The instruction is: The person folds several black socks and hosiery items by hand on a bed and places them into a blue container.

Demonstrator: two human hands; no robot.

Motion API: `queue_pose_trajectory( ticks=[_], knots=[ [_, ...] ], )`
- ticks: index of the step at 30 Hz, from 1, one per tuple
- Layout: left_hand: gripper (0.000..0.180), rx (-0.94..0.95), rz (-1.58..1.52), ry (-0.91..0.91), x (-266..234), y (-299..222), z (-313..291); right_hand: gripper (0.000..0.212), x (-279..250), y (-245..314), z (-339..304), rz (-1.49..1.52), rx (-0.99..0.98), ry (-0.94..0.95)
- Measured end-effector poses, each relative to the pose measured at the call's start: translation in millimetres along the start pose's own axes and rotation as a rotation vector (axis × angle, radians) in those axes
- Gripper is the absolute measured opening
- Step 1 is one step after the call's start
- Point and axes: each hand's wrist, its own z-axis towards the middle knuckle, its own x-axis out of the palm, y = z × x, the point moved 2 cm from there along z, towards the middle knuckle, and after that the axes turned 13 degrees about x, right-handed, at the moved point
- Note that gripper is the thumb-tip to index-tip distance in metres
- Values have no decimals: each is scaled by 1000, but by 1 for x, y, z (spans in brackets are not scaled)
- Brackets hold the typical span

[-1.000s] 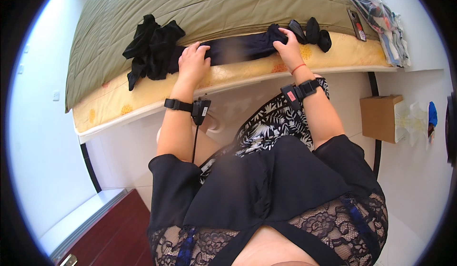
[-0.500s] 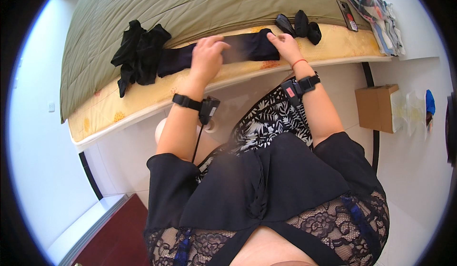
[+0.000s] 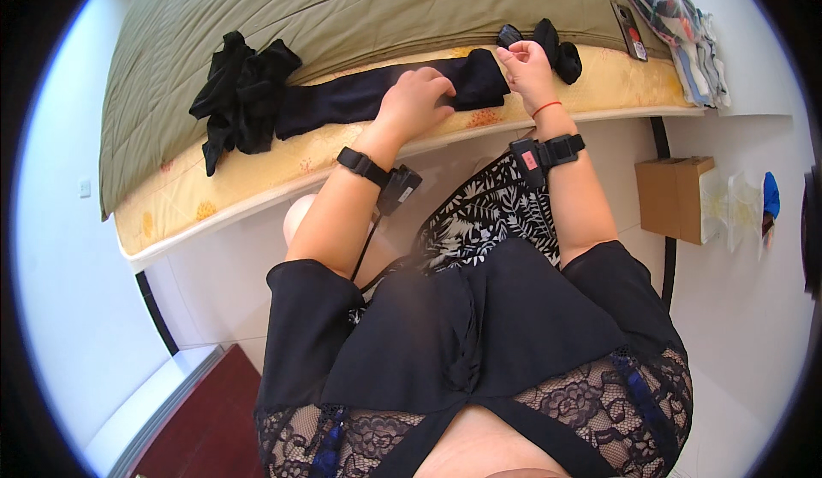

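A long, flat strip of black stocking-like cloth (image 3: 342,97) lies along the near edge of the mattress, its right end folded over. My left hand (image 3: 418,101) rests low over its middle with fingers apart and a little bent. By the folded end, my right hand (image 3: 529,74) is raised with thumb and forefinger drawn together; whether anything is pinched there is hidden. At the cloth's left end sits a crumpled heap of black cloth (image 3: 244,101). Just beyond my right hand are several small rolled black bundles (image 3: 567,63), like balled socks.
An olive quilt (image 3: 360,16) covers the bed behind the yellow mattress edge (image 3: 231,183). A phone (image 3: 632,33) and clear-bagged folded clothes (image 3: 664,16) lie at the far right. Below them, a cardboard box (image 3: 672,197) stands beside the wall. A dark red panel (image 3: 201,418) is at lower left.
My left hand has slid right along the cloth. My right hand has shifted slightly up and right, its thumb off the folded end. The view has turned slightly.
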Motion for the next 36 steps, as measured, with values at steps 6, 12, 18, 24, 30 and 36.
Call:
queue_pose_trajectory(
  ticks=[6, 12, 18, 24, 30, 36],
  knots=[
    [11, 56, -34, -127, 3, 1, 7, 45, -7, -39, 26, -570, -218, -158],
    [12, -12, -112, -131, 6, 9, 7, 45, 8, -36, 31, -307, -204, -4],
    [16, -21, -197, -229, 12, 22, 1, 44, 8, -11, 1, -33, 67, -55],
    [11, 270, -93, -222, 8, 14, -4, 46, 5, -11, -2, -623, -87, 88],
    [13, 90, 97, -363, -7, 23, -11, 18, 21, -23, -12, -110, -70, 147],
    [24, -311, 587, -240, -48, 49, -53, 44, -41, -46, 39, -188, -151, 18]
  ],
)
